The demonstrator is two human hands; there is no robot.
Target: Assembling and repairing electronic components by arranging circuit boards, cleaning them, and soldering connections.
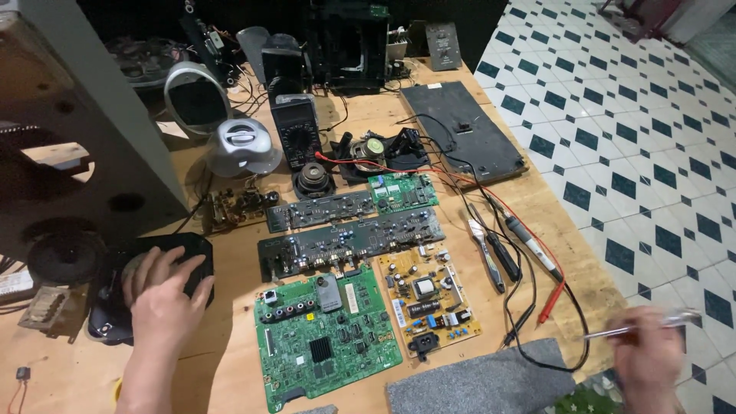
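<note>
From my seat I see the wooden workbench [230,360] filling most of the view, with blue-and-white diamond floor tiles [636,115] running off to the right; a big grey speaker cabinet [84,130] stands at the far left of the bench; a dark flat panel [464,130] lies at the back right edge; a grey felt pad [483,383] sits at the near edge.

In the middle lie the circuit boards; the large green board [326,337] is nearest me, with a yellow power board [429,299] just beside it on the right; behind them are two long dark boards [353,238] and a small green board [402,190]; further back stand a black multimeter [297,130] and a silver oval speaker [241,146].

My left hand [165,295] rests with fingers spread and curled over a black speaker unit [149,287] at the near left of the bench, just left of the large green board; the fingers are pressed onto its top, gripping it loosely rather than clenched.

My right hand [652,360] is at the lower right corner, off the bench edge, blurred; its fingers are closed around a thin silvery tool [640,326] that points left; I cannot tell what kind of tool it is.

Between the boards and that hand lie tweezers [484,249] and black and red multimeter probes [529,245], their leads looping across the wood.
</note>
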